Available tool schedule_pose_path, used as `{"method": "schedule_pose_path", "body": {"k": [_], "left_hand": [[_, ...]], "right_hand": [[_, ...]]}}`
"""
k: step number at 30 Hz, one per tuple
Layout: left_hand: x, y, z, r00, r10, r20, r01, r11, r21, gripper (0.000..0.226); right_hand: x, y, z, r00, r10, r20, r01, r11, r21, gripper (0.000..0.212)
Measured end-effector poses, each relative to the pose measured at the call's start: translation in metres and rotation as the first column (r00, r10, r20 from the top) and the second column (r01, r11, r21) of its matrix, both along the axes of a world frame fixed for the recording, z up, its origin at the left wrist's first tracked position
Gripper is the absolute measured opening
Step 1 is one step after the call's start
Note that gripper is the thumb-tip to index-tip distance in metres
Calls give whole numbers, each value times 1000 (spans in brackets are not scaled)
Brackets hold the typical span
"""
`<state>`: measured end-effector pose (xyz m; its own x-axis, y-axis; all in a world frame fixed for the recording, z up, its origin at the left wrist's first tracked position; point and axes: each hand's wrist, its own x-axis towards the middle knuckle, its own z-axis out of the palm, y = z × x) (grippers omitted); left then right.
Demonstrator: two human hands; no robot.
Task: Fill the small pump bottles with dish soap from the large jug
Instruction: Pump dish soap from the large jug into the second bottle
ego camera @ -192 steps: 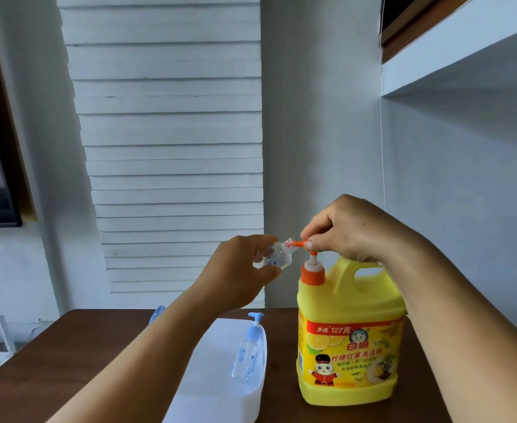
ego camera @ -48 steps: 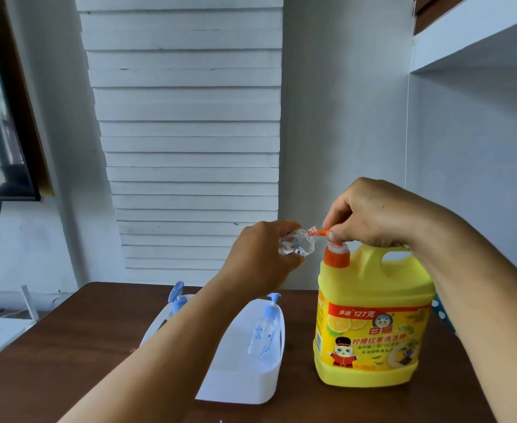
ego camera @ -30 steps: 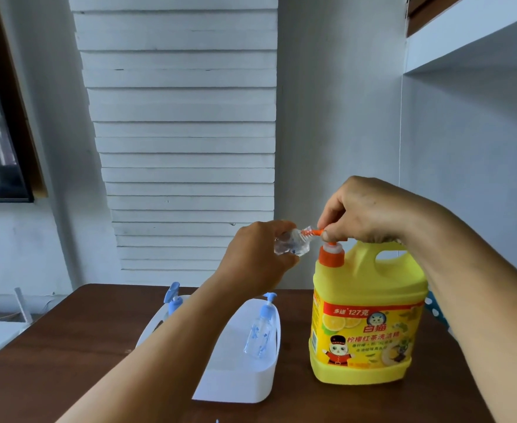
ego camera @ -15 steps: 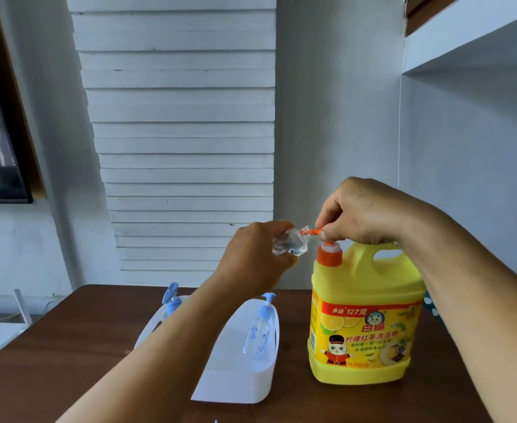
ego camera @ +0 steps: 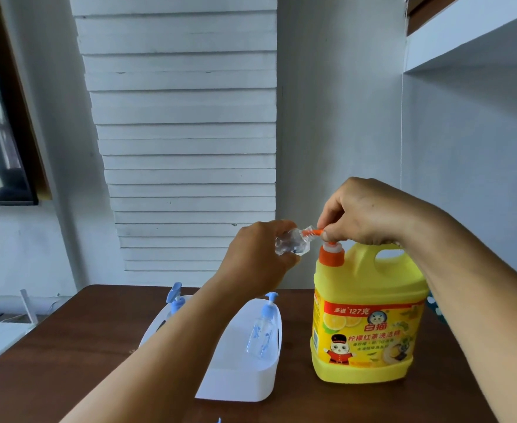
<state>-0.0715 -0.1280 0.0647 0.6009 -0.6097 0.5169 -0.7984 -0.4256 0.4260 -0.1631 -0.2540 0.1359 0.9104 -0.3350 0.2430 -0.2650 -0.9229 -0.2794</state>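
The left hand (ego camera: 260, 261) grips a small clear bottle (ego camera: 289, 247) at the orange spout (ego camera: 312, 232) of the yellow jug (ego camera: 367, 315), near the desk's (ego camera: 68, 346) right edge. The right hand (ego camera: 370, 215) curls over the pump top. If the bottle slips off the spout, soap could spill.

Home room: white painted walls, white louvred shutter (ego camera: 184, 141), dark-framed window (ego camera: 4, 123) at left, dark wooden surface (ego camera: 77, 340), household dish-soap jug (ego camera: 367, 315).
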Motion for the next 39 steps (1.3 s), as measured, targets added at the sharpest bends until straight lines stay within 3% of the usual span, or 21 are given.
{"method": "schedule_pose_path", "body": {"k": [9,16,22,39], "left_hand": [[2,0,4,1000,2,2,-2,999,-32,39],[1,-1,-1,1000,1,-8,-1,1000,-17,41],[1,0,7,1000,-13,11,13,999,-47,40],[3,0,6,1000,-8,7,9,999,-51,41]], "right_hand": [[-4,-2,4,998,-1,63,-2,999,52,13],[1,1,3,1000,-4,-23,4,1000,-5,14],[-1,-3,13,1000,9,6,-9,1000,6,6],[0,-1,8,999,-4,32,4,1000,-10,9]]}}
